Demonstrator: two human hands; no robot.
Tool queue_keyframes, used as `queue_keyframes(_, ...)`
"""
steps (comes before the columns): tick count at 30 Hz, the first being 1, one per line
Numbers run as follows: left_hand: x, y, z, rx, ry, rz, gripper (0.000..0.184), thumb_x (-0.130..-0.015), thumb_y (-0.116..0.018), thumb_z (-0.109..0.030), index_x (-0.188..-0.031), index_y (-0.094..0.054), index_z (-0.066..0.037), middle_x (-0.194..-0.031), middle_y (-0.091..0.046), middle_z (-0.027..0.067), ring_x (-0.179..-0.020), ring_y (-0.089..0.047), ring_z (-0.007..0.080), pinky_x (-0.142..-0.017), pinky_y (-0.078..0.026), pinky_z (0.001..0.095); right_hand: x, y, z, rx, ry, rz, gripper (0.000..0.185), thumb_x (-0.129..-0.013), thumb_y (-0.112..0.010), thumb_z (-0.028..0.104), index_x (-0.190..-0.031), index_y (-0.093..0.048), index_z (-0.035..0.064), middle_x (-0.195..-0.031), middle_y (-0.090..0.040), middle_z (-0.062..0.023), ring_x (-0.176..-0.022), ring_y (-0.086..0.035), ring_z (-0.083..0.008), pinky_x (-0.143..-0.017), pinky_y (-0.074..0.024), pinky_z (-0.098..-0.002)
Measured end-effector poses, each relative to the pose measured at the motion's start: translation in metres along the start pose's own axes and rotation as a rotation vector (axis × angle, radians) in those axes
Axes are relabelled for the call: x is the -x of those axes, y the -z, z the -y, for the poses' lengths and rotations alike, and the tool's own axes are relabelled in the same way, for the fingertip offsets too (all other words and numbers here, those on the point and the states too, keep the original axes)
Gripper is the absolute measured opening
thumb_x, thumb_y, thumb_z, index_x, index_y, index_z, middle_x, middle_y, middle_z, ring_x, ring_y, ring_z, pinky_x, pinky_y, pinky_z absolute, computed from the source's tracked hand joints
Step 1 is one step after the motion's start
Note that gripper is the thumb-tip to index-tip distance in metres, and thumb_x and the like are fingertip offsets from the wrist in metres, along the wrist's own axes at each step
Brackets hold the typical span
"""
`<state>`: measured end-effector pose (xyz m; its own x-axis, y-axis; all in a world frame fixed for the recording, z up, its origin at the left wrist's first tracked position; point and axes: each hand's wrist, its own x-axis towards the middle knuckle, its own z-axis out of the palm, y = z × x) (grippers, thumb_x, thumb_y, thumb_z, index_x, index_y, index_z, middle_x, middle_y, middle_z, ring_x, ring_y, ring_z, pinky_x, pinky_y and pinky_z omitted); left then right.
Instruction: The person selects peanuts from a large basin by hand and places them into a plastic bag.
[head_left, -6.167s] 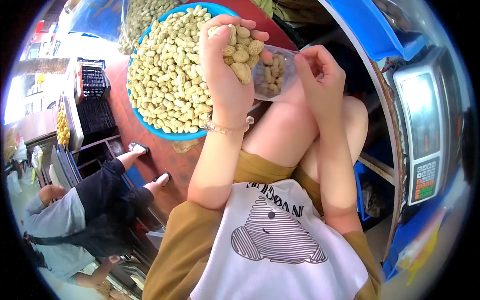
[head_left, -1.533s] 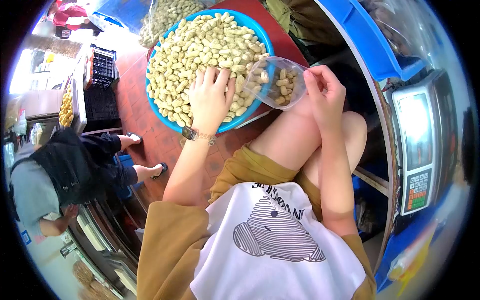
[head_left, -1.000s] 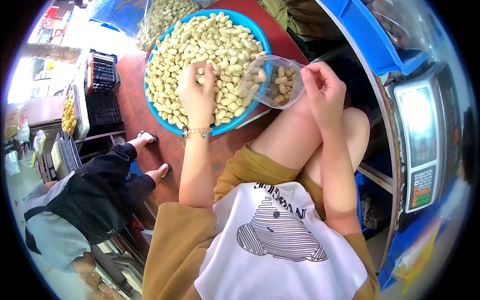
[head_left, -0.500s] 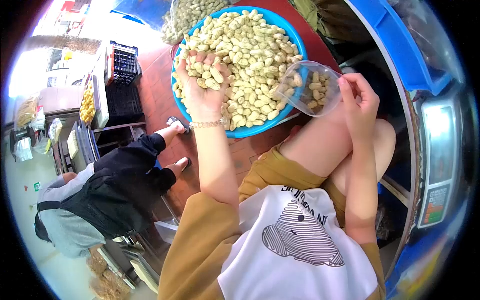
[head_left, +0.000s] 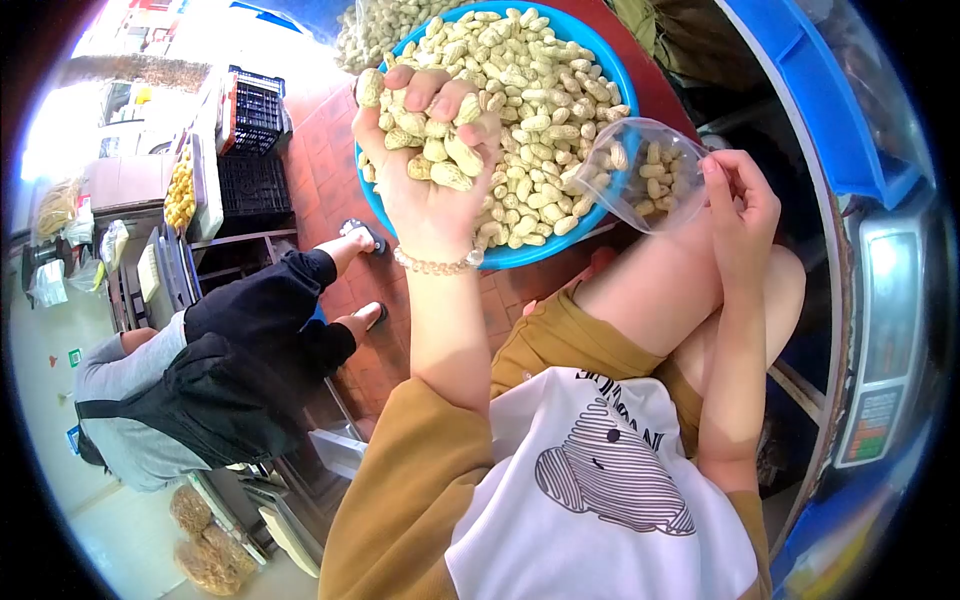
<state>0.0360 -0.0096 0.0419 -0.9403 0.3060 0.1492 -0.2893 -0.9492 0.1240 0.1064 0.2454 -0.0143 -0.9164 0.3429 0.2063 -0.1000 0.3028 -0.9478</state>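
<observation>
My left hand (head_left: 432,215) is palm up with its fingers curled round a handful of unshelled peanuts (head_left: 452,172), above the near left side of a round blue basin (head_left: 622,80). Loose peanuts (head_left: 545,125) fill that basin. My right hand (head_left: 742,200) pinches the rim of a clear plastic container (head_left: 628,200) between thumb and fingers. The container is tilted, with its mouth facing the basin, and a few peanuts (head_left: 657,178) show through it. It hangs over the basin's right edge, close to my knee.
A clear bag of peanuts (head_left: 385,30) stands behind the basin. On the right are a blue tray (head_left: 850,150) and a scale (head_left: 885,300). Black crates (head_left: 255,115) are stacked at left, near a person in dark clothing (head_left: 235,370) who bends over.
My left hand has risen from the heap toward me, fingers curled round the peanuts. My right hand and the container keep nearly the same pose; the view has shifted slightly.
</observation>
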Motion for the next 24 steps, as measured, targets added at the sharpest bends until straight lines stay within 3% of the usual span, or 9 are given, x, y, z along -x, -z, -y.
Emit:
queue_keyframes(5,0.001,-0.010,0.016,0.048,0.049,0.002,0.016,-0.092,-0.053,-0.032,-0.093,-0.054,-0.016,-0.080,-0.046,-0.0048,-0.079,-0.044,0.0133,-0.065,-0.040,0.0319,0.000,0.002,-0.002,-0.008,-0.004,0.008,0.010,-0.090,-0.064,0.009,-0.086,-0.062,-0.0002,-0.071,-0.051,0.0048,-0.064,-0.043,-0.0016,-0.057,-0.0354,-0.0181)
queue_keyframes(13,-0.001,-0.007,0.046,-0.225,0.078,0.023,0.021,-0.093,-0.049,-0.036,-0.101,-0.051,-0.016,-0.085,-0.046,-0.0039,-0.080,-0.043,0.0154,-0.066,-0.040,0.0343,0.000,0.006,-0.004,-0.068,-0.071,-0.044,0.009,-0.089,-0.065,0.008,-0.086,-0.062,0.0012,-0.071,-0.052,0.0055,-0.065,-0.044,-0.0004,-0.057,-0.0356,-0.0172)
queue_keyframes(20,-0.016,-0.007,0.084,-0.221,0.094,0.043,0.024,-0.093,-0.047,-0.038,-0.103,-0.052,-0.017,-0.087,-0.046,-0.0031,-0.081,-0.044,0.0152,-0.068,-0.040,0.0346,0.001,0.003,-0.006,-0.085,-0.047,-0.074,0.010,-0.088,-0.067,0.011,-0.085,-0.063,0.0019,-0.068,-0.053,0.0046,-0.064,-0.046,0.0001,-0.055,-0.0358,-0.0177)
queue_keyframes(21,-0.018,-0.008,0.091,-0.164,0.104,-0.004,0.030,-0.097,-0.042,-0.045,-0.099,-0.052,-0.017,-0.083,-0.047,-0.0037,-0.079,-0.047,0.0151,-0.065,-0.044,0.0322,0.001,0.005,-0.006,-0.038,-0.063,-0.072,0.010,-0.083,-0.069,0.010,-0.089,-0.064,0.0033,-0.073,-0.053,0.0013,-0.067,-0.049,-0.0046,-0.059,-0.0391,-0.0201)
queue_keyframes(24,-0.021,-0.005,0.105,-0.080,0.143,0.007,0.028,-0.097,-0.042,-0.044,-0.099,-0.052,-0.018,-0.084,-0.047,-0.0040,-0.080,-0.046,0.0148,-0.066,-0.043,0.0319,-0.003,0.008,0.002,0.187,0.253,-0.160,0.017,-0.078,-0.069,0.007,-0.095,-0.063,0.0057,-0.081,-0.051,-0.0023,-0.073,-0.051,-0.0120,-0.066,-0.0415,-0.0232)
